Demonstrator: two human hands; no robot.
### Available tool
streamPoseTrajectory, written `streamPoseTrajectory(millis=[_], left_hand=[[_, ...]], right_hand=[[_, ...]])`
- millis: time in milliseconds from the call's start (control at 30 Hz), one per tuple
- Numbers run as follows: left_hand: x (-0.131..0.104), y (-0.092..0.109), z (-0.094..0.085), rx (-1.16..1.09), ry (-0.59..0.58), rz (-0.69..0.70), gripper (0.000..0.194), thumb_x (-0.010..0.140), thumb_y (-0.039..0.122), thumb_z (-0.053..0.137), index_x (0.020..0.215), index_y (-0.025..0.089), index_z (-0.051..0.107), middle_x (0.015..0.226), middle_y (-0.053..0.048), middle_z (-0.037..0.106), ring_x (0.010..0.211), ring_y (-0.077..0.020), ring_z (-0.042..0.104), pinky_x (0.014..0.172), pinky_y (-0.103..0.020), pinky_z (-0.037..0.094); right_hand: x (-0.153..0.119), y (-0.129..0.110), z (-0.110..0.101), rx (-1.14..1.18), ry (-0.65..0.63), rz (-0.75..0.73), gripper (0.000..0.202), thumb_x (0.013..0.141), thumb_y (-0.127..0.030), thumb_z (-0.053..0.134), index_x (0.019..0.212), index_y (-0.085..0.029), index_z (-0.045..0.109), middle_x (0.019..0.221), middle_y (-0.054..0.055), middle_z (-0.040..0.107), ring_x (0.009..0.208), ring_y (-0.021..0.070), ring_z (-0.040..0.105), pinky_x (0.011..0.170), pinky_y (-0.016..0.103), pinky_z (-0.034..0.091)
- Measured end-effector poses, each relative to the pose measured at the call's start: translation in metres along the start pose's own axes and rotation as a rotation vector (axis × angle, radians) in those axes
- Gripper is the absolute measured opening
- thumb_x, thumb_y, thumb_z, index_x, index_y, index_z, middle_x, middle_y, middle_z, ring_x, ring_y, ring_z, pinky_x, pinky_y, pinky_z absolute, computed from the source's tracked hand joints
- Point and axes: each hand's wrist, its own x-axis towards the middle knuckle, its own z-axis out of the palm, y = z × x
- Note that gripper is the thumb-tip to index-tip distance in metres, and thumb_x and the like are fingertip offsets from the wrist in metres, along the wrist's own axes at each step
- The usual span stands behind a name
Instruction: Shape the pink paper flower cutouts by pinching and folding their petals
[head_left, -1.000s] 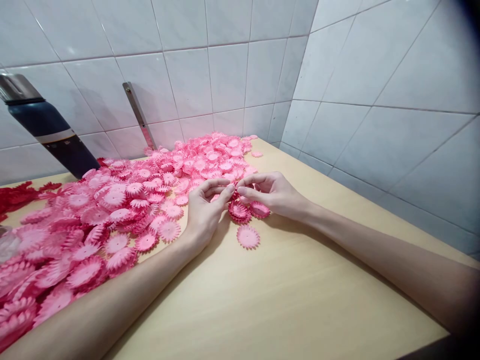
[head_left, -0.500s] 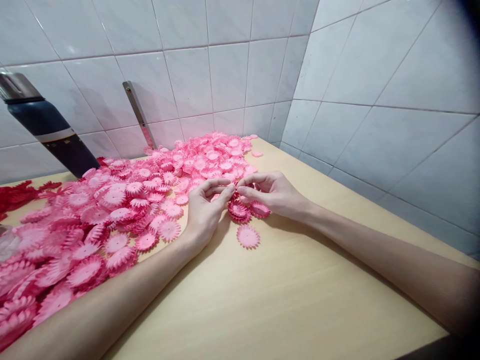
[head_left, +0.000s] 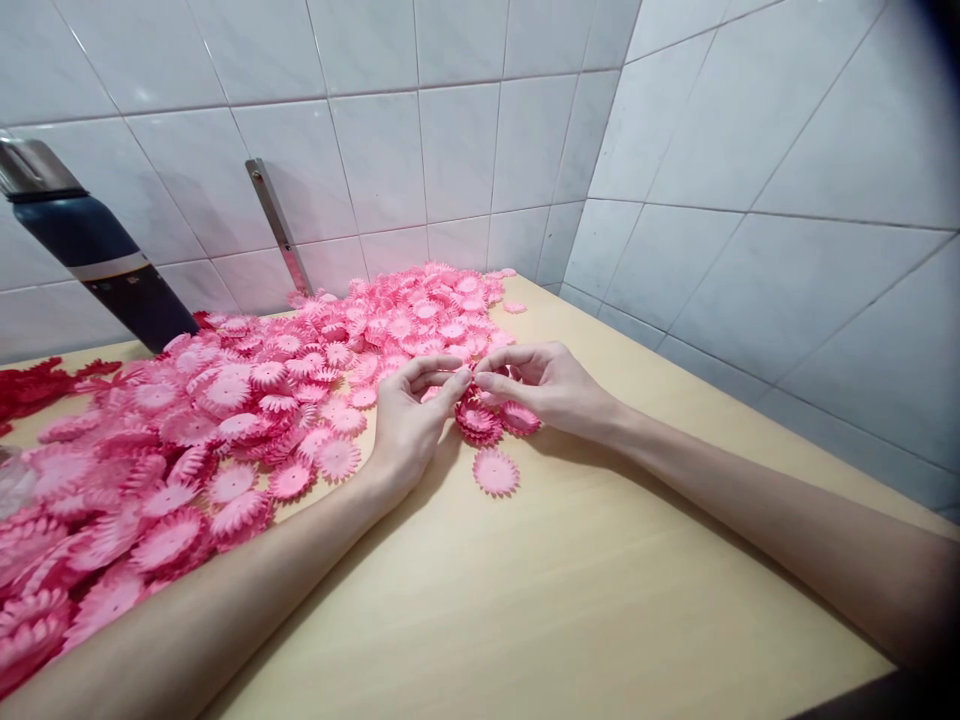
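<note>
My left hand and my right hand meet fingertip to fingertip near the middle of the view. Both are closed in a pinch, and whatever lies between the fingertips is too small to make out. Just below them on the table are darker pink scalloped discs, partly hidden by the fingers. One light pink disc lies flat by itself nearer to me. A big heap of pink scalloped discs spreads behind my hands and to the left.
The pale wooden table meets tiled walls at the back and right. A dark blue bottle stands at the left, near red pieces. A metal strip leans on the back wall.
</note>
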Motion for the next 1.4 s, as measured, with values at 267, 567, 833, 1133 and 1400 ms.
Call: streamPoseTrajectory(millis=[267,567,833,1133,1400], left_hand=[[-0.0012,0.0032,0.0012,0.024,-0.004,0.022,0.028,0.068,0.029,0.078,0.088,0.013,0.067,0.077,-0.005,0.069,0.073,-0.0140,0.065,0.070,-0.026,0.053],[-0.0004,0.0019,0.0005,0.010,0.008,0.011,0.029,0.067,0.031,0.078,0.087,0.013,0.068,0.077,-0.005,0.070,0.072,-0.0142,0.065,0.068,-0.026,0.053],[-0.0017,0.0020,-0.0001,0.013,-0.012,0.024,0.028,0.070,0.030,0.077,0.090,0.013,0.067,0.077,-0.004,0.069,0.073,-0.0132,0.064,0.068,-0.024,0.052],[-0.0015,0.0028,0.0009,0.016,0.000,0.012,0.028,0.068,0.030,0.078,0.088,0.013,0.068,0.076,-0.005,0.069,0.070,-0.0137,0.064,0.067,-0.025,0.052],[-0.0016,0.0038,0.0028,0.004,-0.003,-0.006,0.026,0.067,0.028,0.079,0.086,0.013,0.068,0.075,-0.005,0.070,0.070,-0.0135,0.064,0.067,-0.025,0.052]], right_hand=[[-0.0006,-0.0022,-0.0010,0.017,-0.002,0.001,0.029,0.075,-0.043,0.072,0.082,-0.014,0.071,0.072,0.005,0.065,0.060,0.0136,0.058,0.048,0.025,0.044],[-0.0005,-0.0022,-0.0003,0.037,0.007,0.015,0.028,0.075,-0.042,0.073,0.084,-0.015,0.071,0.077,0.006,0.065,0.066,0.0153,0.058,0.050,0.026,0.046],[-0.0011,-0.0024,-0.0010,0.059,-0.004,0.028,0.029,0.076,-0.042,0.073,0.086,-0.015,0.070,0.075,0.005,0.064,0.062,0.0137,0.056,0.051,0.027,0.046],[-0.0009,-0.0031,0.0003,0.039,-0.018,0.042,0.026,0.080,-0.039,0.068,0.085,-0.014,0.068,0.056,-0.002,0.054,0.044,0.0081,0.044,0.045,0.026,0.038],[-0.0020,-0.0075,0.0008,0.059,-0.021,0.051,0.024,0.077,-0.037,0.070,0.082,-0.015,0.067,0.067,0.003,0.061,0.056,0.0123,0.054,0.046,0.025,0.039]])
